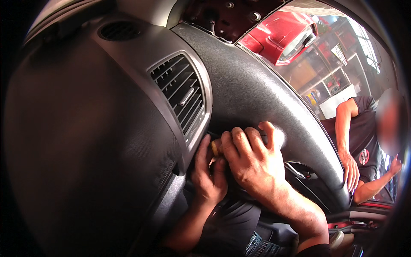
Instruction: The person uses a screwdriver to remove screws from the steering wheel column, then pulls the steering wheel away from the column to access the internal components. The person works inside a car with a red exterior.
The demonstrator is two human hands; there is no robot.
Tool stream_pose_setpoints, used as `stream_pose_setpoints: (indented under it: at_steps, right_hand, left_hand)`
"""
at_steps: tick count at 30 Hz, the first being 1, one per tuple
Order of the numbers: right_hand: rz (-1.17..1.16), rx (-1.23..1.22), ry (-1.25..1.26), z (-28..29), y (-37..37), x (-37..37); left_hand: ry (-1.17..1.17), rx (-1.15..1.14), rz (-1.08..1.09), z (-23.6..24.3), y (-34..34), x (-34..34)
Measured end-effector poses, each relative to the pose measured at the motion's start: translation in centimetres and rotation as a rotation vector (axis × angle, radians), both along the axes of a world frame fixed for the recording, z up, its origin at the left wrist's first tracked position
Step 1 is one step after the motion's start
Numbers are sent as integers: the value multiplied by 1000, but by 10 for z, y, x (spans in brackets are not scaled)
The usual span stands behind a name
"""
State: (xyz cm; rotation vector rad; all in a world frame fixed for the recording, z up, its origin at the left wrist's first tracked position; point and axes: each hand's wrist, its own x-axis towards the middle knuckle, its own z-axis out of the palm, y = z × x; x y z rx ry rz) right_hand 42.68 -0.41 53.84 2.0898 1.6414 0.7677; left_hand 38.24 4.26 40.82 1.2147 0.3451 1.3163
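Here, your two hands meet near the gap between dashboard (98, 107) and door panel (257, 85).
A small yellow piece (215, 148) shows between them, just near of the side air vent (180, 94); ring or gripped part, I cannot tell. Your left hand (207, 177) is partly open, its fingers pointing far, perhaps for steadying from the left. Your right hand (256, 165) curls over from the right, its back showing, outermost finger lifted; what it grips is hidden. This crossing-in of both forearms probably suits the narrow space.
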Motion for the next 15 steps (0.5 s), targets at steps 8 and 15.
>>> stream_pose_setpoints:
  at_steps: [8,15]
  right_hand:
    - [109,-36,-67,-5,0,4]
    - [105,-28,-71,-5,2,10]
  left_hand:
    - [289,-136,-153,11,5,-15]
    - [101,27,110,3,-2,-2]
